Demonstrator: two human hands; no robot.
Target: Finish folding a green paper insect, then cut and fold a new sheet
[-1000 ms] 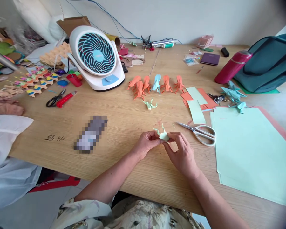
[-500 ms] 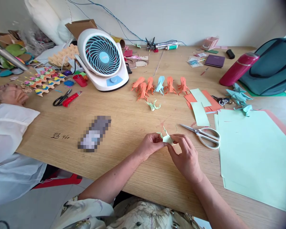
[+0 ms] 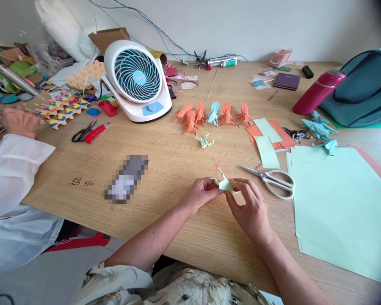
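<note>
A folded pale green paper piece [image 3: 225, 185] is sitting between the person's two hands, just above the near part of the worktop [image 3: 165, 169], with thin twisted prongs sticking up from its far side. The left hand [image 3: 199, 195] is pinching its left end between thumb and fingers; the right hand [image 3: 250, 207] is pinching the right end. Compared with a second ago, both hands are keeping their hold, but a pale edge is now showing under the right fingers, so the shaping appears to be going on through small adjustments.

Scissors [image 3: 277, 182] are lying open near the right hand, beside large green sheets [image 3: 339, 203]. Beyond the hands, a pale green paper figure [image 3: 205, 141] is resting before a group of orange figures [image 3: 226, 113] and one blue figure [image 3: 213, 113]. Farther left, a fan [image 3: 136, 76] is standing, and a co-worker's hand [image 3: 20, 123] is resting near the edge of view.
</note>
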